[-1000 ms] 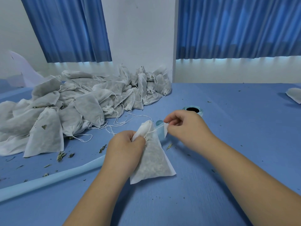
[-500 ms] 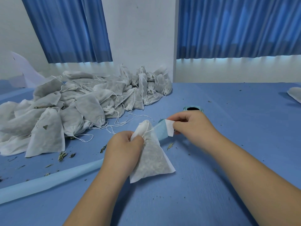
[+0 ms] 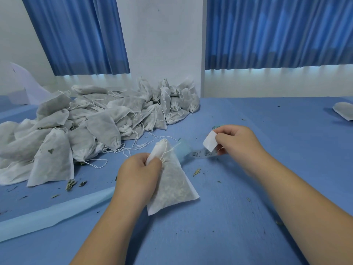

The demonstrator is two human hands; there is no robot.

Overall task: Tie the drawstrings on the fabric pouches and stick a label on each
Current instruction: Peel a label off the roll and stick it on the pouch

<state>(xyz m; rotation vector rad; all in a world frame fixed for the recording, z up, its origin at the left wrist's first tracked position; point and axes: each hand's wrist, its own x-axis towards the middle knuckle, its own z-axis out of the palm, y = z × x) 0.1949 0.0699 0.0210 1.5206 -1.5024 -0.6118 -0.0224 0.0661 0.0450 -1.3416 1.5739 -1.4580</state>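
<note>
My left hand (image 3: pixel 138 172) grips the gathered neck of a white fabric pouch (image 3: pixel 172 186) filled with dried herb, its body lying on the blue table. Its drawstring (image 3: pixel 172 149) trails from the neck. My right hand (image 3: pixel 236 142) pinches a small white label (image 3: pixel 209 140), lifted to the right of the pouch. Below the label a light blue backing strip (image 3: pixel 193 153) with printed labels runs from a roll mostly hidden behind my right hand.
A big heap of several herb pouches (image 3: pixel 91 127) covers the table's back left. A long pale blue strip (image 3: pixel 51 213) lies at the front left. Another pouch (image 3: pixel 343 112) sits at the right edge. Herb crumbs dot the blue table (image 3: pixel 267 188).
My right hand has pulled the white label up and to the right, away from the backing strip. My left hand and the pouch have stayed put.
</note>
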